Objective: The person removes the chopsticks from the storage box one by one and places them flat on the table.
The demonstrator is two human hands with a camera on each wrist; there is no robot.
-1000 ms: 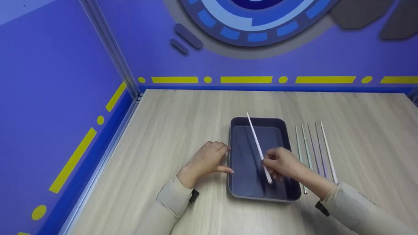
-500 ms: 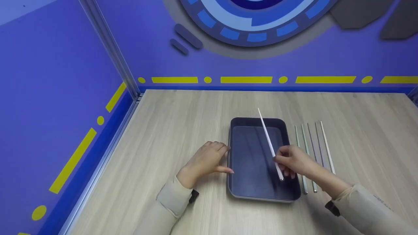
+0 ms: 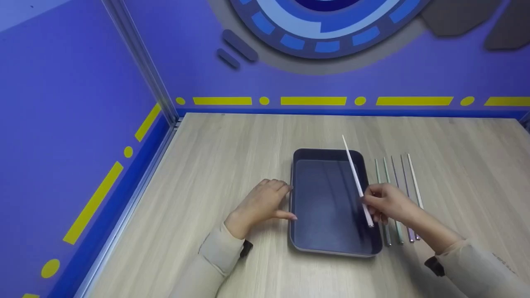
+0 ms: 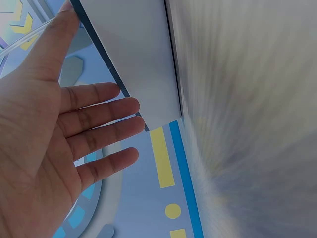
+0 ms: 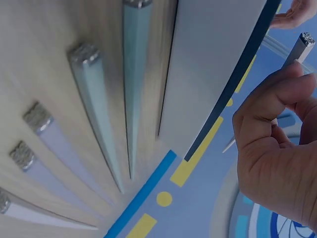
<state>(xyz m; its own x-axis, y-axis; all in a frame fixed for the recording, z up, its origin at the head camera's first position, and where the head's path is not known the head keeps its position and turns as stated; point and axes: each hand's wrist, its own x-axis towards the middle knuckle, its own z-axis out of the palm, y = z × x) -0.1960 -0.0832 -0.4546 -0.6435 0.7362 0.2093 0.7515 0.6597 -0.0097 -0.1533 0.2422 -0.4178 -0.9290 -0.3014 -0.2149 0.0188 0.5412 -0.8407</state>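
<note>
My right hand (image 3: 389,203) pinches a pale pinkish-white chopstick (image 3: 353,165) near its thick end. The chopstick slants above the right side of a dark rectangular tray (image 3: 323,198), its thin tip pointing toward the back wall. In the right wrist view, its silver-capped end (image 5: 307,38) sticks out past the curled fingers. My left hand (image 3: 263,203) rests against the tray's left edge. The left wrist view shows those fingers (image 4: 106,130) extended along the tray's outer wall (image 4: 133,64), with the thumb at the rim.
Right of the tray, several chopsticks lie side by side on the wooden table (image 3: 223,157): two green ones (image 5: 94,94), two purple ones (image 5: 69,148) and a white one (image 5: 39,214). My right forearm covers part of them. Blue walls (image 3: 198,82) border the table behind and at left.
My right hand has moved to the right with the chopstick, from over the tray's middle to its right side. The left hand and tray have stayed in place.
</note>
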